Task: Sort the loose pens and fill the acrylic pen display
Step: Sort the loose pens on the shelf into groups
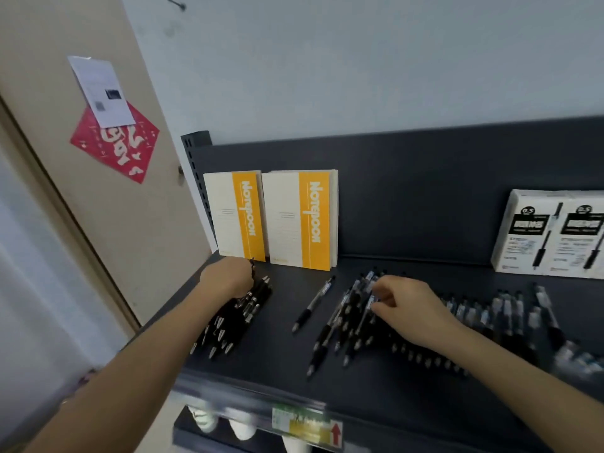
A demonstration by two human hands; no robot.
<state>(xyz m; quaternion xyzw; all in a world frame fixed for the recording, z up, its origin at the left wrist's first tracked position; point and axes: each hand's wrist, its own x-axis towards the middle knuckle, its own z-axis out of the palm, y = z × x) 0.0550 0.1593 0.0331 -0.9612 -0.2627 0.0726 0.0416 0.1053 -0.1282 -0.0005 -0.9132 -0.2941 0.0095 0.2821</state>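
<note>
Loose pens lie on a dark shelf (284, 361). A bundle of solid black pens (235, 318) lies at the left; my left hand (227, 279) rests on its far end with fingers curled around the pen tops. One clear pen with a black grip (313, 304) lies alone in the middle. To its right is a spread of clear-barrel pens (346, 322); my right hand (408, 308) pinches one of them between thumb and fingers. More pens (510, 315) lie in a row further right, blurred. No acrylic display is in view.
Two yellow-and-cream notebooks (299, 220) stand against the shelf's back panel. White pen boxes (549, 233) stand at the right. A price label strip (304, 423) runs along the shelf's front edge, with white cups (242, 426) on the shelf below. A door (81, 158) is at left.
</note>
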